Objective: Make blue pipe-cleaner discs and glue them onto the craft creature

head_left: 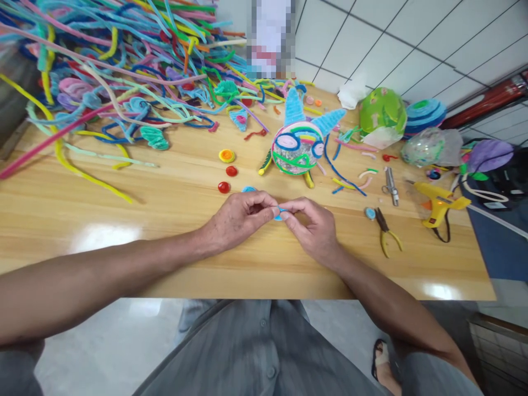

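Blue bit [279, 217] is held over table [165, 275] btwn fingertips of L hand [235, 220] & R hand [315, 228], both pinched nearly closed on it, apparently mid-shaping, w/ steady two-sided grip prob. needed next; pliers [383, 224] are left nr R hand.

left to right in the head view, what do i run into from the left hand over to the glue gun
Left hand → small blue piece pinched between the fingertips → right hand → round blue disc → pliers → yellow glue gun
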Demonstrator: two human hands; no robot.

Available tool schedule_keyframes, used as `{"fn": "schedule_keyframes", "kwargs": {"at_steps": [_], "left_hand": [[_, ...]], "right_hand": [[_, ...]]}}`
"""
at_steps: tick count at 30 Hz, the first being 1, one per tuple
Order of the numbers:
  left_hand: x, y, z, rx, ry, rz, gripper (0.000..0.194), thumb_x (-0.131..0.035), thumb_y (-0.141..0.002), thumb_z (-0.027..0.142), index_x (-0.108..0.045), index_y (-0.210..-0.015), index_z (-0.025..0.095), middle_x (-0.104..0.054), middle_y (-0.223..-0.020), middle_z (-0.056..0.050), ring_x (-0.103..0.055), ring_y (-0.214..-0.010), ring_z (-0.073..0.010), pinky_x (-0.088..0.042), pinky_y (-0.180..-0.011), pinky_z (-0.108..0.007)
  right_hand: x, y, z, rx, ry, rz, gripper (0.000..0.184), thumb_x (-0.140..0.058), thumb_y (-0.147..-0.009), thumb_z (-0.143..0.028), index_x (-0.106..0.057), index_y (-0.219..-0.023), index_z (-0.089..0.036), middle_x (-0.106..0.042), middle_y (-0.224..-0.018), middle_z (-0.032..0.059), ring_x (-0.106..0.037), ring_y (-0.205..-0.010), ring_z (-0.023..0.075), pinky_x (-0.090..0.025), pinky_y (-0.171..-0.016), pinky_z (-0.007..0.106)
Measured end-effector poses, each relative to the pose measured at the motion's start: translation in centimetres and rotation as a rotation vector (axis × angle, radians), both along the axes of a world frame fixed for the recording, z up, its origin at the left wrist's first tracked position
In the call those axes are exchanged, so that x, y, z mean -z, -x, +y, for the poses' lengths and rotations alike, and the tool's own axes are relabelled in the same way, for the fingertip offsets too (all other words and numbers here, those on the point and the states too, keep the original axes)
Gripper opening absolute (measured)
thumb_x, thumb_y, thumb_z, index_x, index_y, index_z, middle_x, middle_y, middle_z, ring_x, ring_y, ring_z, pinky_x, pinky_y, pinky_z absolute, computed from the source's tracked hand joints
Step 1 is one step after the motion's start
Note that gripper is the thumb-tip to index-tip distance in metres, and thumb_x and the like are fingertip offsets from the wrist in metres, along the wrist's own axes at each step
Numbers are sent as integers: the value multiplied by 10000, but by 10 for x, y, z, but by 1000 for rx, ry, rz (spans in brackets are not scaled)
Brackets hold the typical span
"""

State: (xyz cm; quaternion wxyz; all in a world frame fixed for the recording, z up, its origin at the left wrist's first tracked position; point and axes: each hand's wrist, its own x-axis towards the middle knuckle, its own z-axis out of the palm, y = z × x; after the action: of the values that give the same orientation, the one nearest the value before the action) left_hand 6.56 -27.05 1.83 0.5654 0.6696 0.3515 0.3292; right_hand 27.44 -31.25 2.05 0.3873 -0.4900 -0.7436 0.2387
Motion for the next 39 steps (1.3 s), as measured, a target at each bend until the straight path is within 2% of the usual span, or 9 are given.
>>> {"fn": "schedule_keyframes", "kwargs": {"at_steps": [9,18,21,24,28,32,39], "left_hand": [[-2,1,0,5,-1,53,244,-643,-920,368,-743,-823,168,-713,-765,-11,-623,-722,-149,-462,-693,-267],[4,3,7,92,-4,58,197,-675,-906,347,-797,-852,202,-790,-854,-24,-698,-818,-181,-512,-761,-282],[4,1,5,69,-17,41,202,-683,-910,347,-799,-849,193,-786,-841,-24,-690,-794,-168,-505,-750,-271],[2,0,0,3,-29,12,222,-684,-924,356,-792,-850,176,-765,-793,-20,-660,-725,-148,-487,-707,-259],[1,-2,-6,-66,-18,-14,218,-705,-928,366,-781,-859,174,-760,-787,-17,-647,-713,-144,-486,-700,-261],[1,-1,-6,-73,-25,-37,201,-687,-941,332,-776,-865,168,-770,-815,-25,-660,-751,-147,-498,-731,-264],[2,1,-1,22,-17,-29,267,-698,-961,410,-795,-909,167,-780,-836,-26,-665,-764,-141,-495,-730,-245]], "right_hand": [[0,-1,1,-52,37,20,104,-678,-959,-238,-740,-1042,-242,-786,-904,11,-717,-786,150,-579,-751,287],[-2,-3,0,-58,94,22,54,-675,-952,-244,-727,-959,-230,-787,-864,10,-726,-779,148,-584,-754,280],[0,-4,0,-39,135,82,76,-700,-941,-281,-712,-988,-223,-795,-892,21,-740,-786,155,-590,-752,286],[1,-5,1,-9,211,151,191,-733,-926,-372,-696,-1029,-216,-801,-939,36,-746,-810,162,-589,-751,290],[-1,-8,2,-18,292,97,243,-688,-952,-444,-711,-950,-202,-751,-809,0,-666,-692,132,-506,-640,247],[-1,-8,4,-49,249,-3,260,-646,-970,-382,-705,-796,-198,-669,-656,-30,-573,-590,111,-409,-579,241],[-2,-9,2,-85,268,15,267,-616,-995,-345,-718,-804,-188,-697,-672,-16,-593,-593,107,-404,-588,234]]}}
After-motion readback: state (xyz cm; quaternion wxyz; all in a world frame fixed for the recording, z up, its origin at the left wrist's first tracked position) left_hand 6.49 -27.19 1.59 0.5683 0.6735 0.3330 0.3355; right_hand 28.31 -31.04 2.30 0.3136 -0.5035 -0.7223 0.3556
